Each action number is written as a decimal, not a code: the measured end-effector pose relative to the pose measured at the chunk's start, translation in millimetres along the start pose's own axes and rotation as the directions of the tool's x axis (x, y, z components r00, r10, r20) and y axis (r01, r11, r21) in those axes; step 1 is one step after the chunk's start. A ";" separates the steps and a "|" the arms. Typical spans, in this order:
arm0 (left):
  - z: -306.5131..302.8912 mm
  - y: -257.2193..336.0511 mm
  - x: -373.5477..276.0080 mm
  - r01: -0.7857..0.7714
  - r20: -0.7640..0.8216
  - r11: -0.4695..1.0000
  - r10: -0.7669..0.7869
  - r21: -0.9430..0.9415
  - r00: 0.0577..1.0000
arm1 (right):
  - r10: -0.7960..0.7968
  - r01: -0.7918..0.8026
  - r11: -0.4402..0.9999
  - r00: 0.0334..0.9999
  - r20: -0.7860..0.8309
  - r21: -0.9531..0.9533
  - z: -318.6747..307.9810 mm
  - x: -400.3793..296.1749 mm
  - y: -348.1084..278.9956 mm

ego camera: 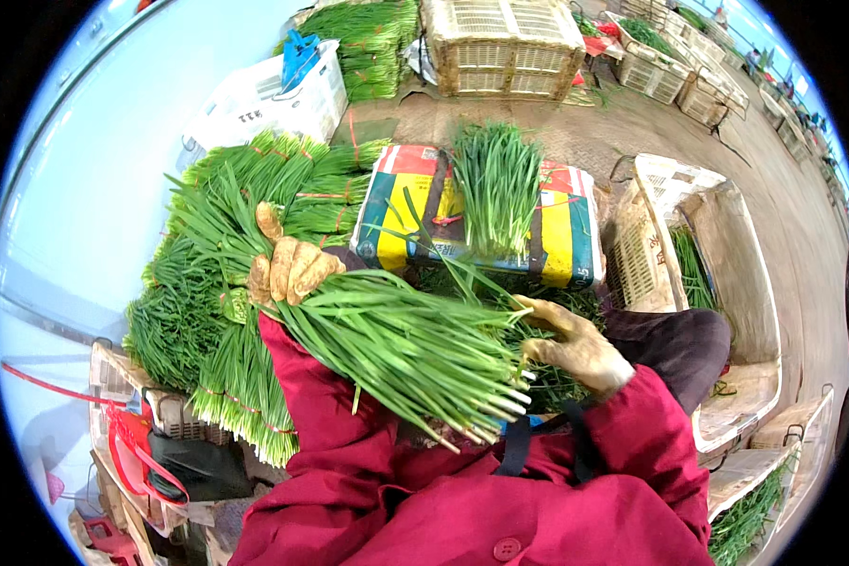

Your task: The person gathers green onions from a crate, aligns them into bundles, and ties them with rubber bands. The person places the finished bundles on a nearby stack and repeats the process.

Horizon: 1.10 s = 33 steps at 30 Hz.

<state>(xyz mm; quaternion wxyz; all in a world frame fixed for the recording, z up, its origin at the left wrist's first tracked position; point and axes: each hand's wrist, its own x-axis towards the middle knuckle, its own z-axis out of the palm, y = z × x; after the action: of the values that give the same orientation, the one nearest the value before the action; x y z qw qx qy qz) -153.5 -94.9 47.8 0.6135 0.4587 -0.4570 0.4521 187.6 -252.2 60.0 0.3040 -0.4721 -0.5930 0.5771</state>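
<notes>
A bunch of long green leafy stalks, likely garlic chives (410, 347), is gripped in my left hand (290, 265), which wears a soiled light glove. Its pale root ends point right, towards my right hand (573, 343). That hand, gloved too, has its thumb and fingers apart beside the ends; a few thin leaves reach its fingertips, and whether it pinches them I cannot tell. Beyond, a smaller bunch of chives (499, 187) lies on a colourful printed sack package (569, 233). Tied bundles of chives (184, 318) are piled to the left, close by my left hand.
A white plastic crate (269, 106) stands behind the pile. At the right is a dirty crate (743, 247) with some greens inside. Stacked crates (506, 60) and more bundles (368, 49) stand farther back. A red bag (131, 442) lies at lower left. Loose leaves cover my lap area.
</notes>
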 end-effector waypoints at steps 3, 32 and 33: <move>-11.7 -13.0 2.3 -0.029 0.048 0.997 0.033 -0.075 0.998 | 0.046 -0.078 0.922 0.995 0.093 0.379 19.4 22.1 14.2; 18.8 -26.7 21.8 -0.051 -0.109 0.992 0.038 -0.114 0.993 | 0.068 -0.113 0.967 0.979 0.194 0.229 19.8 29.3 -30.4; 4.5 -38.1 12.3 -0.060 -0.116 0.987 0.043 -0.146 0.992 | 0.060 -0.135 0.913 0.978 0.202 0.385 23.8 31.3 -19.3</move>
<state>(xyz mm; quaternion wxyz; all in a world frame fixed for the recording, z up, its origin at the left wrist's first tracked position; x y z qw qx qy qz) -114.9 -104.1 54.8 0.6589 0.3732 -0.4659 0.4577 150.4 -231.0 69.4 0.3076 -0.3739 -0.4650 0.7412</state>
